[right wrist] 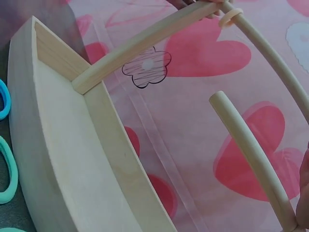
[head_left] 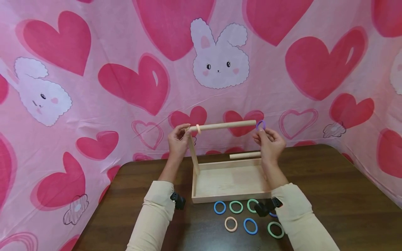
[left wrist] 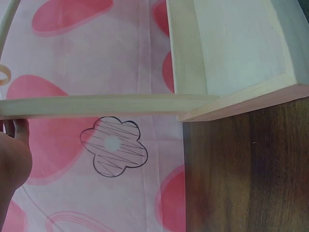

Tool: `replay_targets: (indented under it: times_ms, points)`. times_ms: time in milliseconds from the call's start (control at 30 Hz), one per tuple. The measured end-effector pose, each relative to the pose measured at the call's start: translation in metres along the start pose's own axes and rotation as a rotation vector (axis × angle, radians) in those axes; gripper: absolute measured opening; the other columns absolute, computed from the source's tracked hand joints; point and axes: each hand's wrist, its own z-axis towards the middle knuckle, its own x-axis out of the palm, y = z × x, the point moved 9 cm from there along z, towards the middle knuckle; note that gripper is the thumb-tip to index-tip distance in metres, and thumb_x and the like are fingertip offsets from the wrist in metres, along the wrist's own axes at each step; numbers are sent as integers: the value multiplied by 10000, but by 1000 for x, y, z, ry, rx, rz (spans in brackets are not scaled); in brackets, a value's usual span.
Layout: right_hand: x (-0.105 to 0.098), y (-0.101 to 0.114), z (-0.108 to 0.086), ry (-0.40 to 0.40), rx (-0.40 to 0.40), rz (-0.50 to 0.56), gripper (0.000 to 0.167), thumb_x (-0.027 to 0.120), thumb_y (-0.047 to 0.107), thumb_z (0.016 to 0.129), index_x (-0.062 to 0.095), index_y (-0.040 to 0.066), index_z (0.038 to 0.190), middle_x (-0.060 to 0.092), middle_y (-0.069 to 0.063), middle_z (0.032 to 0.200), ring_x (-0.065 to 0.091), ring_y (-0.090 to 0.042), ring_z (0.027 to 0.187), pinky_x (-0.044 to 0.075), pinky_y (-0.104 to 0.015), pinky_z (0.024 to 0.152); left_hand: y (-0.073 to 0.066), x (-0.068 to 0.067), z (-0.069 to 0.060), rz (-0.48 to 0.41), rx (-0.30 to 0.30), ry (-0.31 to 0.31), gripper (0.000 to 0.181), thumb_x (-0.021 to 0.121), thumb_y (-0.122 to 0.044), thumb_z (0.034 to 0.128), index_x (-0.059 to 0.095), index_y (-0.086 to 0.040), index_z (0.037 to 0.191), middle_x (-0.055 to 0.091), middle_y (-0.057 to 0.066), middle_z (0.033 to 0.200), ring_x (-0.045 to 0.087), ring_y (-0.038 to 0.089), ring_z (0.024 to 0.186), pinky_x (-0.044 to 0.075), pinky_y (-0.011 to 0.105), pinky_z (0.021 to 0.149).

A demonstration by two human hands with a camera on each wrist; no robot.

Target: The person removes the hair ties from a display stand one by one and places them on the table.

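Observation:
A wooden stand has a shallow tray base [head_left: 230, 198] and a left post [head_left: 193, 155] carrying a long upper rod [head_left: 226, 125]. Near the rod's left end hangs a peach ring [head_left: 198, 129]. My left hand [head_left: 178, 141] holds the top of the post where the rod joins it. At the rod's free right end, my right hand [head_left: 270, 143] pinches a purple ring [head_left: 260, 124] between thumb and fingers. That ring is right by the rod tip; whether it encircles the tip I cannot tell. A lower rod [right wrist: 248, 150] points left from the stand's right side, its base hidden by my right arm.
In front of the tray, several loose rings lie on the brown table [head_left: 339, 195]: a blue ring [head_left: 220, 207], a green ring [head_left: 236, 207], a peach ring [head_left: 231, 224] and others. A pink heart-patterned cloth [head_left: 125, 45] hangs behind the table.

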Motion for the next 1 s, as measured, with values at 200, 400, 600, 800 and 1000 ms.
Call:
replay_targets:
  times_ms: [200, 400, 600, 800, 1000]
  points:
    - [-6, -1, -5, -1, 14, 34, 118, 693, -27, 910, 651, 49, 829, 740, 10, 640, 721, -73, 554, 589, -204, 584, -1, 1, -1, 2, 25, 5, 195, 696, 65, 901, 683, 124, 1086, 697, -21, 826, 595, -20, 705, 534, 131, 670]
    - [-11, 0, -11, 13, 29, 26, 136, 712, 1, 908, 653, 55, 799, 745, -4, 647, 728, -87, 566, 593, -216, 587, -2, 1, -1, 7, 35, 12, 198, 694, 58, 905, 683, 122, 1093, 694, -46, 829, 587, -21, 698, 532, 130, 667]
    - [-16, 0, -19, 32, 51, -69, 112, 724, 72, 925, 661, 62, 832, 755, 26, 668, 736, -60, 597, 594, -213, 610, 0, 0, -1, 5, 23, 1, 194, 694, 60, 904, 682, 123, 1087, 693, 10, 822, 584, -15, 704, 526, 130, 666]
    - [-19, 0, -30, 57, 74, -71, 89, 692, 26, 937, 680, 40, 849, 756, 10, 673, 732, -65, 593, 597, -207, 614, -1, 0, -1, 10, 16, 4, 192, 686, 67, 908, 675, 129, 1089, 723, 140, 865, 608, -23, 737, 539, 128, 692]
    - [-24, -6, -46, 70, 145, -90, 105, 688, 27, 941, 689, 45, 838, 748, 16, 666, 728, -64, 596, 602, -204, 628, 1, -1, -1, 0, 12, -1, 191, 692, 68, 904, 677, 125, 1085, 710, -21, 834, 604, -26, 726, 536, 127, 681]
